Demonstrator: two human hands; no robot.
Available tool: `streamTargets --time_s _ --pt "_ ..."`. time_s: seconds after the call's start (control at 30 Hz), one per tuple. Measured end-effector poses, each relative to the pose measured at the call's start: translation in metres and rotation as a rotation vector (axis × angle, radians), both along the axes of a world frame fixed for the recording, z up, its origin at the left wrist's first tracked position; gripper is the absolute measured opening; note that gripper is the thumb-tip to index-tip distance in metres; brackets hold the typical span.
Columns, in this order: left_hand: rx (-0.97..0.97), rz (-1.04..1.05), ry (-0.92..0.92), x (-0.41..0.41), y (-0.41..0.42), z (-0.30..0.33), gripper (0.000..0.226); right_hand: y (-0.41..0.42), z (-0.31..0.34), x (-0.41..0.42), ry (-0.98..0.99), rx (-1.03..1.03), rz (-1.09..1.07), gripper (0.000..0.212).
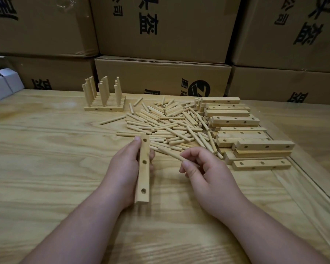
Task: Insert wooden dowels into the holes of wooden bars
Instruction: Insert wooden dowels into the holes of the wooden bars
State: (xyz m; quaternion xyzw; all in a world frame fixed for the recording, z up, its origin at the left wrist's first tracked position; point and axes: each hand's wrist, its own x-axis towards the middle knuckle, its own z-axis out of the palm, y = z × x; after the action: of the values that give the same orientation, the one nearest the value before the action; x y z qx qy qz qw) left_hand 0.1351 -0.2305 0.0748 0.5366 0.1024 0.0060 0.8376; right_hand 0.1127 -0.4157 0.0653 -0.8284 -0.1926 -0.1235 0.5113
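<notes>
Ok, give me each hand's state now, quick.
Left hand: grips a wooden bar with three empty holes.
Right hand: pinches one dowel by its near end.

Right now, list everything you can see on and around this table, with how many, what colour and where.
bar in hand: one, pale wood, three empty holes, centre.
dowel in hand: one, pale wood, centre.
loose dowels: many, pale wood, heaped mid-table.
empty bars: a stack, pale wood, right of heap.
finished bars: several, dowels upright, back left.
table: one, light wood grain.
cardboard boxes: several, brown, stacked behind.
white boxes: a few, far left.
left hand: grips the bar.
right hand: fingers pinch the dowel.
</notes>
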Motion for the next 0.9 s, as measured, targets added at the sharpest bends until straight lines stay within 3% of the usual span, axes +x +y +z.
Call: streamTargets --time_s 0.1,0.3,0.9 --pt "0.058 -0.055 -0.038 -0.0017 0.0005 0.0003 0.045 -0.0012 0.0004 0.0007 -0.015 -0.019 -0.055 0.023" --pt "0.375 -0.094 -0.128 -0.0053 0.0001 -0.0005 0.042 -0.0009 0.0024 -0.0004 -0.036 0.011 -0.068 0.021" --pt "0.341 -0.130 -0.139 -0.0100 -0.0032 0.0027 0.036 -0.0019 0.0045 0.0018 -0.150 0.015 -0.168 0.019"
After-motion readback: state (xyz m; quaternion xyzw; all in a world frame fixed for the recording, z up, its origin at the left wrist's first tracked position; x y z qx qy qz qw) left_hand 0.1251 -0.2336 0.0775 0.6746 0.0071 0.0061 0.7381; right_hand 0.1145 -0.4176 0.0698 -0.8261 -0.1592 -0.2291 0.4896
